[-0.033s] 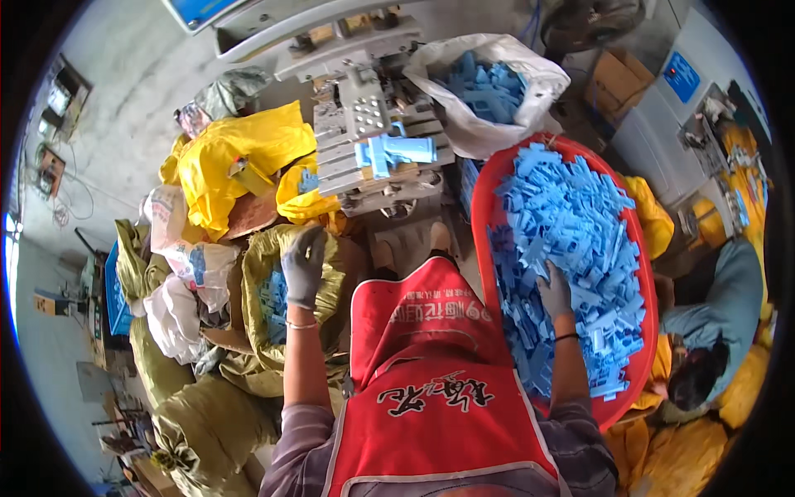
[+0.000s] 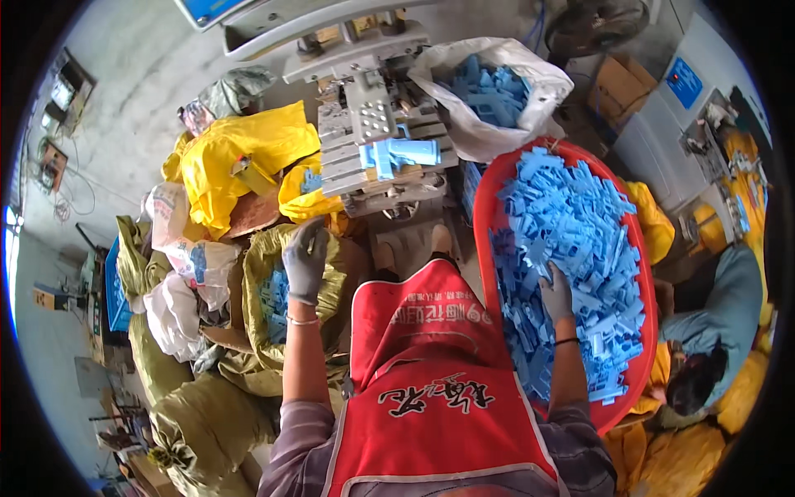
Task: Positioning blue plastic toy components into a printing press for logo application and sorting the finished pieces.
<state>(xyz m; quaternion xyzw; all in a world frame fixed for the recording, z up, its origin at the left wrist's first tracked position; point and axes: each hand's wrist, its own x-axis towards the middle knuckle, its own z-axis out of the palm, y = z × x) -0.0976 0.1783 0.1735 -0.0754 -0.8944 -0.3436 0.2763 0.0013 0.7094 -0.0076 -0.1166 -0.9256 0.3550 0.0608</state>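
Note:
My left hand [image 2: 305, 265], in a grey glove, hangs over the rim of an olive sack [image 2: 258, 327] holding blue plastic pieces [image 2: 274, 291]. Its fingers are curled together and no piece shows in them. On the right, my right hand [image 2: 557, 296], also gloved, rests on a heap of blue pistol-shaped plastic pieces [image 2: 592, 240] in a red tub [image 2: 648, 319]. Thumb and forefinger stand apart against the heap; the other fingers are partly hidden. In front of me, another blue pistol-shaped piece [image 2: 401, 154] lies on the machine's slotted metal bed [image 2: 341, 170], out of reach of both hands.
A white sack [image 2: 542, 87] of blue pieces stands behind the tub. Yellow sacks [image 2: 240, 166] lie left of the machine, with tied olive sacks [image 2: 207, 422] nearer. At the far right a co-worker [image 2: 720, 306] bends beside another machine [image 2: 662, 145]. A fan [image 2: 600, 25] stands behind.
The view has shifted slightly, so the machine and sacks sit a little further right and lower. Both hands keep nearly the same places and poses.

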